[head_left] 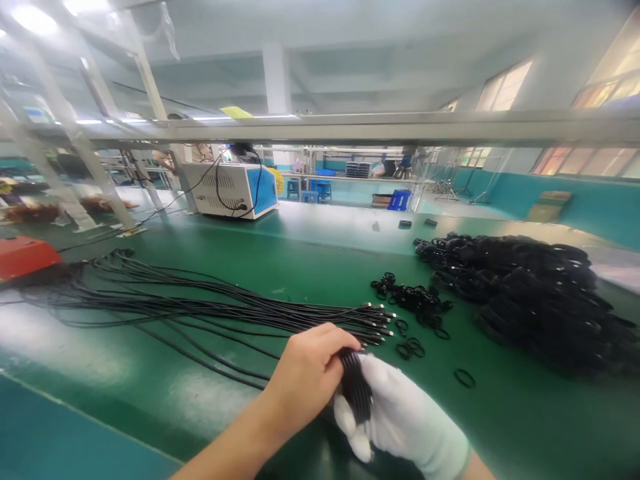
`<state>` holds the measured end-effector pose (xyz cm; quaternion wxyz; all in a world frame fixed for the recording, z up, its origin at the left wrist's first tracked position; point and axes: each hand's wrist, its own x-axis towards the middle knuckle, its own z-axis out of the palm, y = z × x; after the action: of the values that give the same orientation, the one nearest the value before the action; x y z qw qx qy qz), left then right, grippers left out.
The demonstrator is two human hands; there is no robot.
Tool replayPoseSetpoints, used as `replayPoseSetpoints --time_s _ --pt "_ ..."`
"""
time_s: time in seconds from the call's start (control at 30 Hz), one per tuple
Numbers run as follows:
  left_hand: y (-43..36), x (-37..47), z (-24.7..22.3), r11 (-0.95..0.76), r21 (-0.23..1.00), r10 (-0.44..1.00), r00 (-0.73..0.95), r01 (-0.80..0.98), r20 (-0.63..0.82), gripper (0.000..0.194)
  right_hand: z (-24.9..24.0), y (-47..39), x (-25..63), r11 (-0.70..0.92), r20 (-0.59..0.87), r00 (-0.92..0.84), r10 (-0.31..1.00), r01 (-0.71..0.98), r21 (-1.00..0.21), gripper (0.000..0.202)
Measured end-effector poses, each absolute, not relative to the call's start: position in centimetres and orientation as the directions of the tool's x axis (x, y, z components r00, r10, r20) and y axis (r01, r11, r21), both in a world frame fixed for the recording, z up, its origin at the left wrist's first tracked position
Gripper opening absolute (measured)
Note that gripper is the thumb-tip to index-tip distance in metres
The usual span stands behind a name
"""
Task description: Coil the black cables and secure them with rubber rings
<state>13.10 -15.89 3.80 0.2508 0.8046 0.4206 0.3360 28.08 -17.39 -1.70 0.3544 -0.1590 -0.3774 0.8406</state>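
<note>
A coiled black cable (356,387) is held between my two hands near the front of the green table. My left hand (313,373), bare, is closed on the coil's upper left side. Around its right side and underneath, my right hand (395,407) in a white glove has its fingers wrapped. Just beyond my hands lies a bundle of long black cables (250,305), with metal connectors at its right end. Small black rings (410,348) lie to the right of these connectors, next to a small heap of black bands (417,299).
A large pile of black coiled cables (530,293) covers the right of the green table (320,243). A white and blue box machine (235,190) stands at the back, a red object (27,257) at the left. A metal rail (350,130) crosses above.
</note>
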Motion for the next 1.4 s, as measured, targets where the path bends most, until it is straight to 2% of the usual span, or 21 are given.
replayPoseSetpoints --time_s 0.1,0.2,0.33,0.43,0.53,0.6,0.7,0.77,0.83,0.9,1.0,1.03,1.1,1.2,1.3,1.4 --pt "-15.8 12.9 3.7 -0.446 0.754 0.89 0.332 0.482 0.314 0.034 -2.6 -17.2 27.8 -0.515 0.031 -0.71 0.703 -0.539 -0.666 0.049" --pt "-15.9 12.9 4.1 -0.452 0.762 0.889 0.308 0.464 0.339 0.031 -3.6 -17.2 26.7 -0.448 0.067 -0.624 0.779 -0.627 -0.637 0.041" --pt "-15.9 13.1 4.5 -0.479 0.744 0.876 0.302 0.466 0.375 0.033 -3.7 -17.3 25.4 -0.465 -0.015 -0.569 0.822 -0.657 -0.594 0.046" --pt "-15.5 13.1 4.7 -0.464 0.709 0.886 0.293 0.531 0.36 0.033 -2.8 -17.1 25.5 -0.491 -0.089 -0.545 0.834 -0.659 -0.57 0.047" --pt "-14.9 12.8 5.1 -0.425 0.624 0.905 0.286 0.655 0.316 0.03 -2.0 -16.6 26.1 -0.387 -0.049 -0.47 0.881 -0.658 -0.646 0.048" --pt "-14.4 12.3 5.5 -0.403 0.616 0.915 0.309 0.677 0.259 0.03 -1.9 -16.4 26.4 -0.308 -0.008 -0.418 0.908 -0.655 -0.691 0.044" --pt "-13.5 11.2 5.9 -0.32 0.788 0.908 0.408 0.526 0.097 0.031 -2.2 -16.2 26.5 -0.342 -0.051 -0.424 0.904 -0.646 -0.682 0.037" --pt "-12.9 10.5 5.9 -0.18 0.902 0.882 0.47 0.392 -0.029 0.029 -2.2 -16.2 26.5 -0.401 -0.102 -0.459 0.882 -0.62 -0.674 0.039" --pt "-12.5 10.1 5.6 -0.061 0.945 0.87 0.481 0.321 -0.107 0.026 -1.9 -16.4 26.6 -0.4 -0.112 -0.477 0.872 -0.561 -0.725 0.042" --pt "-12.2 10.1 5.2 -0.018 0.951 0.878 0.461 0.309 -0.133 0.023 -1.4 -16.6 26.6 -0.326 -0.111 -0.442 0.89 -0.447 -0.833 0.042" --pt "-12.1 10.6 4.5 -0.021 0.938 0.9 0.415 0.347 -0.133 0.021 -0.5 -17.0 26.5 -0.172 -0.121 -0.307 0.944 -0.144 -0.975 0.06" --pt "-12.1 10.9 4.2 -0.02 0.933 0.906 0.401 0.359 -0.135 0.021 -0.3 -17.0 26.4 -0.142 -0.122 -0.27 0.955 -0.054 -0.988 0.058" --pt "-12.1 11.3 3.6 -0.026 0.924 0.913 0.386 0.382 -0.134 0.021 -0.1 -17.0 26.2 -0.113 -0.116 -0.26 0.959 0.026 -0.993 0.042" --pt "-12.0 11.7 2.9 -0.06 0.901 0.907 0.4 0.43 -0.131 0.022 -0.1 -16.8 26.2 -0.149 -0.128 -0.364 0.923 -0.028 -0.989 0.028" --pt "-12.1 11.7 2.7 -0.082 0.88 0.913 0.389 0.468 -0.121 0.025 -0.3 -16.6 26.7 -0.197 -0.124 -0.456 0.881 -0.116 -0.974 0.036" --pt "-12.7 11.5 2.9 -0.074 0.91 0.942 0.328 0.407 -0.07 0.025 -0.6 -16.6 27.2 -0.257 -0.13 -0.459 0.879 -0.226 -0.94 0.052"
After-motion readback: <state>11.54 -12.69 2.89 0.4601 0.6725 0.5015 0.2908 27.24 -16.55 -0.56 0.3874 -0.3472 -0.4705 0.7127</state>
